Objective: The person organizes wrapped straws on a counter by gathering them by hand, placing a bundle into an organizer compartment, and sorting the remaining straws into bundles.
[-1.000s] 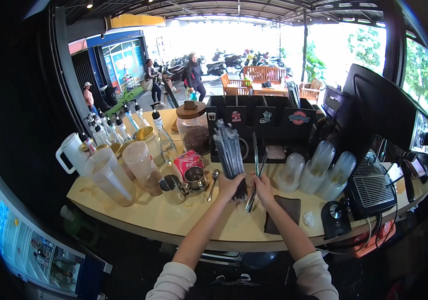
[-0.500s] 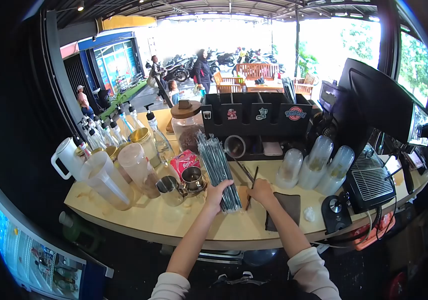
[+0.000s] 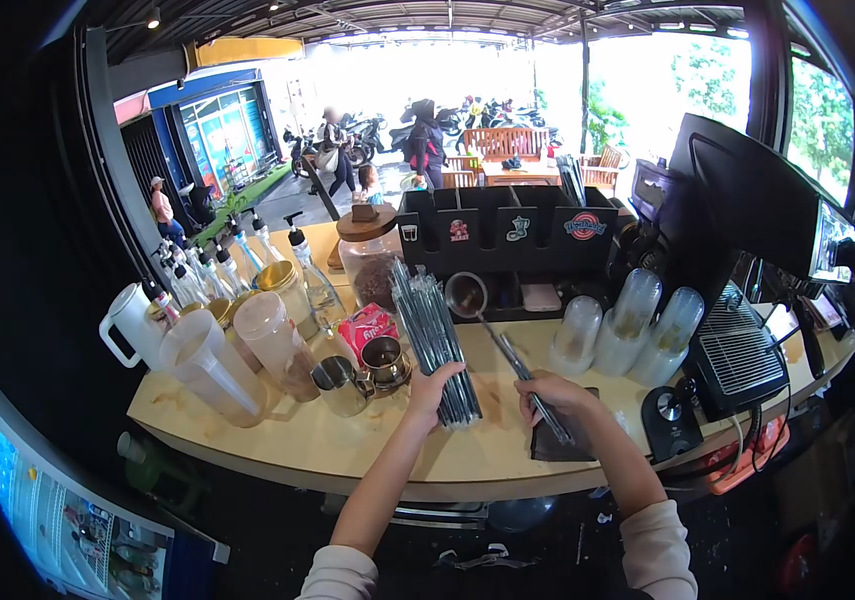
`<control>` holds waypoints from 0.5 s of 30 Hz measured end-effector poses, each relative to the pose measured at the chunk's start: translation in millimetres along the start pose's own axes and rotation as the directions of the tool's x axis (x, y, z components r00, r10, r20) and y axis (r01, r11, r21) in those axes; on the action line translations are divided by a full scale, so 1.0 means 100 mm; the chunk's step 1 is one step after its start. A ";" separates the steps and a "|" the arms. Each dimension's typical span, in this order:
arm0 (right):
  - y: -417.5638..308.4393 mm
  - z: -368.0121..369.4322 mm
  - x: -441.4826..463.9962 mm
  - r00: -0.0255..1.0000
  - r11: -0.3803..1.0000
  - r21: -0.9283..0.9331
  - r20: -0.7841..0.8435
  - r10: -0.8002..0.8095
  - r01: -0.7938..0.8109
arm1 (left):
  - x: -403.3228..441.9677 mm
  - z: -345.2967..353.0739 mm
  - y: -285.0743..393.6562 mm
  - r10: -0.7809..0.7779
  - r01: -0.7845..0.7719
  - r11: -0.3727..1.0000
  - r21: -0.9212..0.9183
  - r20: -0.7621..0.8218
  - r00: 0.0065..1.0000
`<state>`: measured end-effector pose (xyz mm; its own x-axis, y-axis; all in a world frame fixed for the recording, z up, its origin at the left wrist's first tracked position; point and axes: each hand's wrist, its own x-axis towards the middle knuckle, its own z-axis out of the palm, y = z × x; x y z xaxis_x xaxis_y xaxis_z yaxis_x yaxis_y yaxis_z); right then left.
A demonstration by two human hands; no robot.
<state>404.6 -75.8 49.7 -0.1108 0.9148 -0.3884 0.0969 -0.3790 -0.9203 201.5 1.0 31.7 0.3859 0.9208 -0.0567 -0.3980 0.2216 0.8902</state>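
A thick bundle of dark straws in clear plastic wrap point(image 3: 430, 345) stands tilted over the counter. My left hand point(image 3: 435, 393) is closed round its lower right part, thumb across the front. To the right, my right hand point(image 3: 556, 396) grips a few wrapped straws point(image 3: 510, 352); they slant from upper left to lower right through the closed fingers. Under that hand lies a dark folded cloth point(image 3: 565, 440), partly covered by it. Left of the bundle are a metal cup point(image 3: 384, 362), a metal pitcher point(image 3: 341, 385) and a pink packet point(image 3: 366, 330).
A black organizer with stickers point(image 3: 508, 235) stands at the counter's back. Cups under clear domes point(image 3: 631, 325) and a monitor point(image 3: 748, 200) are to the right. Plastic jugs point(image 3: 213, 360) and pump bottles point(image 3: 313, 265) crowd the left. People pass outside.
My right hand has moved right and slightly down, over the cloth, and the thin straws now lie in it at a slant. My left hand and the bundle have barely moved.
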 end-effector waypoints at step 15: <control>-0.30 0.28 0.39 0.839 0.855 0.084 -0.260 -0.478 0.513 | -0.04 0.29 -0.11 -0.090 0.081 0.995 0.057 0.169 0.982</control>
<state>369.2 -33.1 61.2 0.1178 0.9850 0.1259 -0.0569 0.1333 -0.9894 228.2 -14.9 34.8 0.5550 0.8297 -0.0596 -0.3168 0.2771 0.9071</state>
